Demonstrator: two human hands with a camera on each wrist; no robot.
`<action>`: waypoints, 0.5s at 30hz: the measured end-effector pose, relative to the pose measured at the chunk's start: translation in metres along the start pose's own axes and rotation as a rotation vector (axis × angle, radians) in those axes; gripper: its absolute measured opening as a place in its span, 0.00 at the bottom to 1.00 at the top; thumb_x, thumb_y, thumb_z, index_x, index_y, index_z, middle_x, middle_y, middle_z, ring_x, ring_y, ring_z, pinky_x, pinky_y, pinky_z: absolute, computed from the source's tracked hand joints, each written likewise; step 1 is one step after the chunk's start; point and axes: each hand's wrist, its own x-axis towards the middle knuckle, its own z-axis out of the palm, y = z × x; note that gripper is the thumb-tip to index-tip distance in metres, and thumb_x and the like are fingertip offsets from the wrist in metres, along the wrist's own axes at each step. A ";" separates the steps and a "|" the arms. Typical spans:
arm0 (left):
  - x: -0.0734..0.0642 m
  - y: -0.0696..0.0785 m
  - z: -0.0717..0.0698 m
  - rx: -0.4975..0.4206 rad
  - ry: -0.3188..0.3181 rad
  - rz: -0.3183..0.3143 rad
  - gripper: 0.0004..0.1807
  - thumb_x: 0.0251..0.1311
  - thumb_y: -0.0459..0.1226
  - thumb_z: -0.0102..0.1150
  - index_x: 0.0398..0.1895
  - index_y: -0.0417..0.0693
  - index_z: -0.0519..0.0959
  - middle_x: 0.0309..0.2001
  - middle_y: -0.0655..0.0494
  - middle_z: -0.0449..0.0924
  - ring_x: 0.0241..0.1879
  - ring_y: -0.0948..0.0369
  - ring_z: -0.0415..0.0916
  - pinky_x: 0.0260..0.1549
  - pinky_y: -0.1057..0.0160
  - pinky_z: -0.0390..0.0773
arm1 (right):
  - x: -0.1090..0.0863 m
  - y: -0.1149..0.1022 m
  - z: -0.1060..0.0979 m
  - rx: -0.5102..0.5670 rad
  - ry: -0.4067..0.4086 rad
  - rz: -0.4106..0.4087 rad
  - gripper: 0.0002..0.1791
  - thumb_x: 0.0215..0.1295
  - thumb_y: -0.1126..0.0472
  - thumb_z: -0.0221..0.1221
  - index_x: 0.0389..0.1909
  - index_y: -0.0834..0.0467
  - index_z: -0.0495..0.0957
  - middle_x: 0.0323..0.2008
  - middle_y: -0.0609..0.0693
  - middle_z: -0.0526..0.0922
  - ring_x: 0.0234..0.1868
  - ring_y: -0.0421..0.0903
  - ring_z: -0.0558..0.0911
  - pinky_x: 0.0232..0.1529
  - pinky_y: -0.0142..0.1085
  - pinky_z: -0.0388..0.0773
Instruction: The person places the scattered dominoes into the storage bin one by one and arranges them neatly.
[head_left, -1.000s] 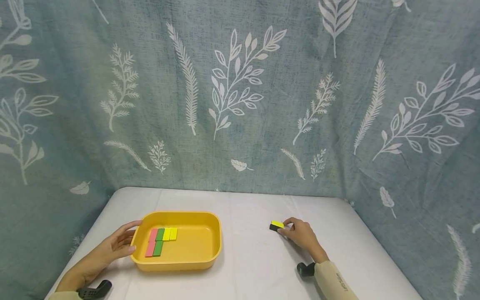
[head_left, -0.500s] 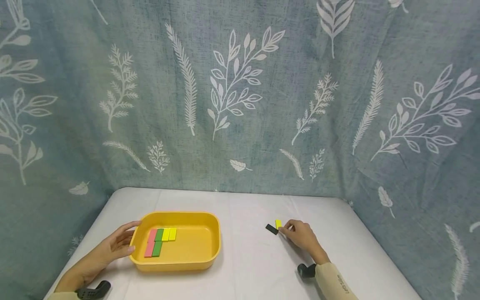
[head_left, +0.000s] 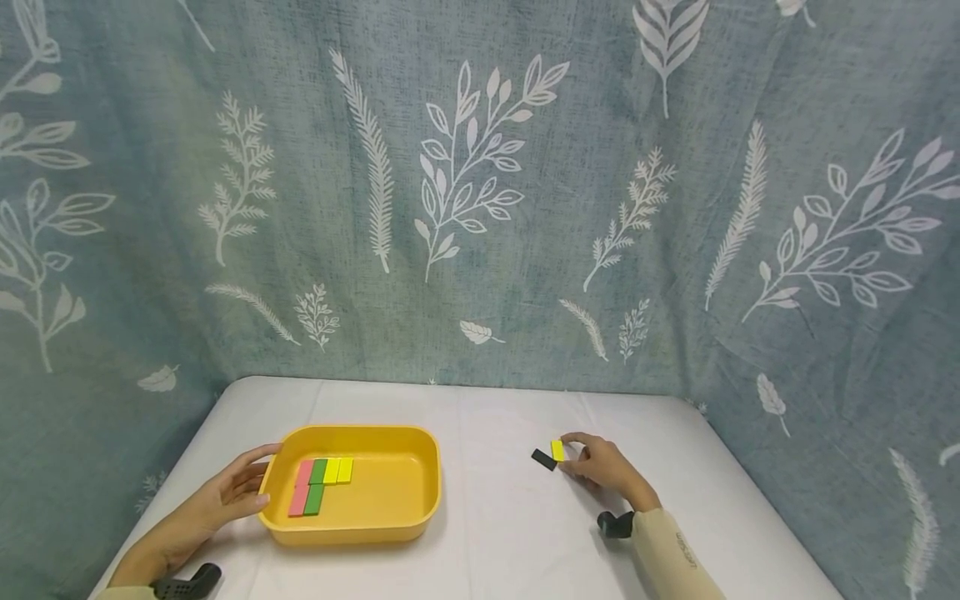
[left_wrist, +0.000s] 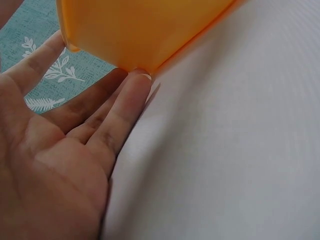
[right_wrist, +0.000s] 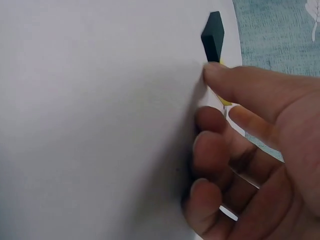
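At the right of the head view, my right hand [head_left: 603,467] has thumb and index finger at the two ends of a small yellow block [head_left: 557,450], pinching it at the table. A black block [head_left: 543,459] lies slanted against its near left side; in the right wrist view the black block [right_wrist: 214,35] shows just past my thumb, which hides most of the yellow one. My left hand [head_left: 225,496] rests along the left end of a yellow-orange plastic tray [head_left: 405,530]. Its fairly straight fingers touch the tray wall [left_wrist: 135,40] in the left wrist view.
Inside the tray, along its left part, lie pink blocks [head_left: 298,501], green blocks [head_left: 313,499] and two yellow blocks [head_left: 345,470], set edge to edge. A white cloth covers the table [head_left: 487,500]. A leaf-patterned curtain [head_left: 465,208] stands behind and at both sides.
The yellow block has turned from lying along the black block to standing crosswise to it, and the black one has slanted. My right index finger has moved to the yellow block's far end.
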 end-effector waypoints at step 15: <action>0.002 -0.003 -0.002 0.012 0.004 -0.010 0.44 0.71 0.44 0.62 0.83 0.57 0.49 0.77 0.31 0.51 0.74 0.33 0.52 0.64 0.31 0.66 | 0.002 0.005 0.006 -0.011 0.068 0.038 0.25 0.62 0.53 0.72 0.58 0.57 0.81 0.20 0.48 0.77 0.15 0.42 0.71 0.19 0.34 0.69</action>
